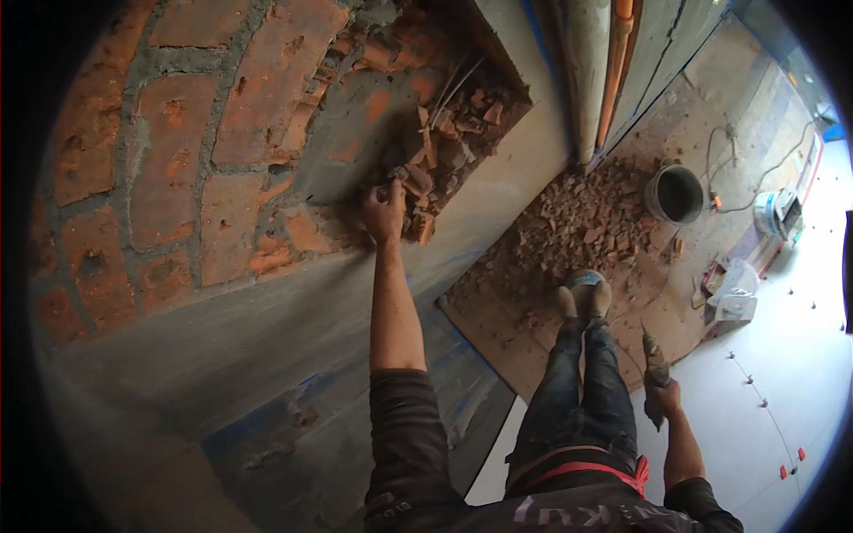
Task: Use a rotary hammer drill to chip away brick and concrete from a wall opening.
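My left hand [384, 215] reaches up to a ledge in an opened brick wall [178, 133]. Its fingers are curled round a small piece of broken brick [399, 175]; part of the grip is hidden. Loose brick rubble [449, 147] lies heaped along the ledge beside and beyond the fingers, with some thin wires [458, 89] sticking out of it. Down at my right side, my right hand [666, 397] is closed round a dirt-caked, pointed hand tool [656, 355], whose exact kind I cannot make out.
Below, broken brick [577, 218] is piled on a brown floor covering [498, 324], close to my feet. A bucket [675, 194] stands right of the pile, and a white pail [776, 213] farther right. Pipes [588, 80] rise beside the ledge. A cable [711, 147] trails across the floor.
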Available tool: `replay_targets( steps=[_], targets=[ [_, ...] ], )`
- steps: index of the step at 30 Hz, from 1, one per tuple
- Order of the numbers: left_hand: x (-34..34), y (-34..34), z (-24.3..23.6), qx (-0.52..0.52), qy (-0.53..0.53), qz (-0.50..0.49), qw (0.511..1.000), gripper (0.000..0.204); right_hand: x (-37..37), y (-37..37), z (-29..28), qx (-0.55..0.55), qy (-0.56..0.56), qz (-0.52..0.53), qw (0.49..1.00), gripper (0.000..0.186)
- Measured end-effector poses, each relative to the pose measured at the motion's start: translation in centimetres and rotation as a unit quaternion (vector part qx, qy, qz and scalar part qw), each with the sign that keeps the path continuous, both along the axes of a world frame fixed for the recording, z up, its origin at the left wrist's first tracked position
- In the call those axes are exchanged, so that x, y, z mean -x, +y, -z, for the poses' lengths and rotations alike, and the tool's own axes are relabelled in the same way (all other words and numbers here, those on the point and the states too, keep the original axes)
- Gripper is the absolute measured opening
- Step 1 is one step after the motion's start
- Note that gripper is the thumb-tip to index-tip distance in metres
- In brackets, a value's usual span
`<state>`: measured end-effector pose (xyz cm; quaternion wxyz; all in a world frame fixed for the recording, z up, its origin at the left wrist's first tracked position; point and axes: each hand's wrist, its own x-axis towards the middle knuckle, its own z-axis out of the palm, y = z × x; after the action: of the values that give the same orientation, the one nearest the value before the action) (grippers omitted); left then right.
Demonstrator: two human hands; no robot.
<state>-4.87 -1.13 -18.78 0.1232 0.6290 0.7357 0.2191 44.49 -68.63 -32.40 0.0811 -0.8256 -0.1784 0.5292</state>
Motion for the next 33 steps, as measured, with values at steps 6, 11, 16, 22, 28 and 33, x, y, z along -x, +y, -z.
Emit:
replay_targets(
  steps=[6,11,16,22,28,33],
  targets=[
    [-4.1,-5.2,2.0,-0.073,0.035,-0.008,0.997,0.049,0.3,0.3,1.7,0.017,0.002,-0.028,0.999,0.053],
    [-6.8,-10.0,2.2,-0.069,-0.034,0.05,0.996,0.048,-1.5,-0.1,0.4,-0.008,-0.043,-0.041,0.998,0.054],
    [-9.0,-1.9,-0.3,-0.202,-0.059,0.054,0.976,0.069,-0.8,2.6,-2.4,-0.051,-0.033,-0.015,0.998,0.04],
    [-13.3,8.4,2.9,-0.207,-0.09,0.166,0.96,0.089,-2.8,0.8,2.3,-0.071,-0.041,-0.062,0.995,0.039],
    [-10.2,6.5,4.3,-0.158,-0.019,0.084,0.984,0.069,-1.4,-0.3,2.9,-0.045,-0.031,-0.091,0.994,0.059],
    [-12.3,4.7,2.8,-0.073,-0.005,0.062,0.995,0.057,-1.5,-0.8,3.3,-0.012,0.001,-0.072,0.997,0.051]
  ],
)
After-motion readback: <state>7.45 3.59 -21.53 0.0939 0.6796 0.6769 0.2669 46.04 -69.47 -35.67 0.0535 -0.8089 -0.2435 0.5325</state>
